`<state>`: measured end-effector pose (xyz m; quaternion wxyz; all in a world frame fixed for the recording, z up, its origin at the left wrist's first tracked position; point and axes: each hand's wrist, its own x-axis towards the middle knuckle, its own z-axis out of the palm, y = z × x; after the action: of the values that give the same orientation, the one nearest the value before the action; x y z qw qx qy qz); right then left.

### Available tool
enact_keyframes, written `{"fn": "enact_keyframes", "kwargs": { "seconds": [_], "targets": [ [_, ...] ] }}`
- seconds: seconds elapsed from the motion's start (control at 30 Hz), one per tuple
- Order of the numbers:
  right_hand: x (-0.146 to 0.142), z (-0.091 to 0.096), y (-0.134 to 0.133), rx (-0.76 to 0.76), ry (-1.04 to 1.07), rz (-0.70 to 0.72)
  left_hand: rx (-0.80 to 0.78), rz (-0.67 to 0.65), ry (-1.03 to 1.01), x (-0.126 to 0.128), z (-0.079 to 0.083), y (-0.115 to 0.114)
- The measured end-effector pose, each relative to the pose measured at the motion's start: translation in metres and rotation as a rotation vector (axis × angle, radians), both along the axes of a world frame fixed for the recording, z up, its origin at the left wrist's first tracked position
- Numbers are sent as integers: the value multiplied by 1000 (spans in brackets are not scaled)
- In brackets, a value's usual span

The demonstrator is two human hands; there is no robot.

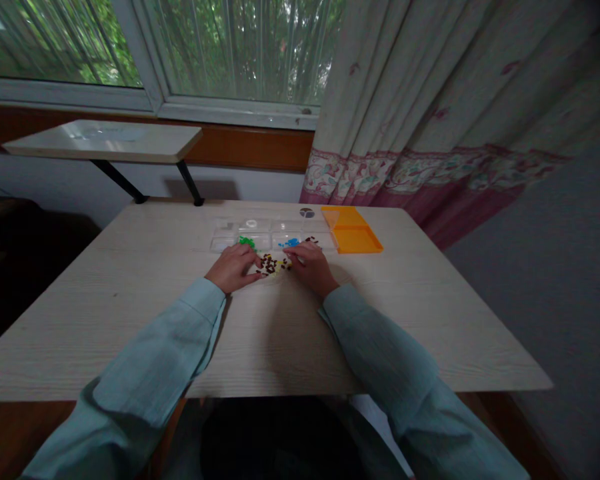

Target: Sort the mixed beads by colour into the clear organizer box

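A loose pile of small dark brown and yellow pieces (269, 265) lies on the table between my two hands. My left hand (234, 268) rests at the pile's left edge, its thumb and fingers apart around it. At the right side, my right hand (312, 267) is bent over the pile with its fingertips close together; whatever they may hold is too small to make out. Just behind is a clear compartment box (222, 244). Green pieces (247, 241), blue pieces (292, 243) and dark brown pieces (312, 240) lie in separate front compartments, partly covered by my hands.
An orange plastic case (359, 239) lies right of the clear box, with a small round dark thing (307, 213) near the back edge. A raised white shelf (130, 147) on black legs stands at the table's (420, 320) back left. A curtain (380, 133) hangs behind.
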<state>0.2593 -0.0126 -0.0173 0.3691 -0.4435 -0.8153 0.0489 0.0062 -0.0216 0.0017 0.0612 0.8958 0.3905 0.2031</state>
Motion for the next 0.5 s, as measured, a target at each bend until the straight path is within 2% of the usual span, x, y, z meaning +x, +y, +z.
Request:
{"fn": "enact_keyframes", "kwargs": {
  "seconds": [0.33, 0.5],
  "targets": [
    [-1, 2, -2, -1, -3, 14, 20, 25, -7, 7, -6, 0],
    [-2, 0, -2, 9, 3, 31, 3, 27, -51, 13, -4, -2]
  ]
}}
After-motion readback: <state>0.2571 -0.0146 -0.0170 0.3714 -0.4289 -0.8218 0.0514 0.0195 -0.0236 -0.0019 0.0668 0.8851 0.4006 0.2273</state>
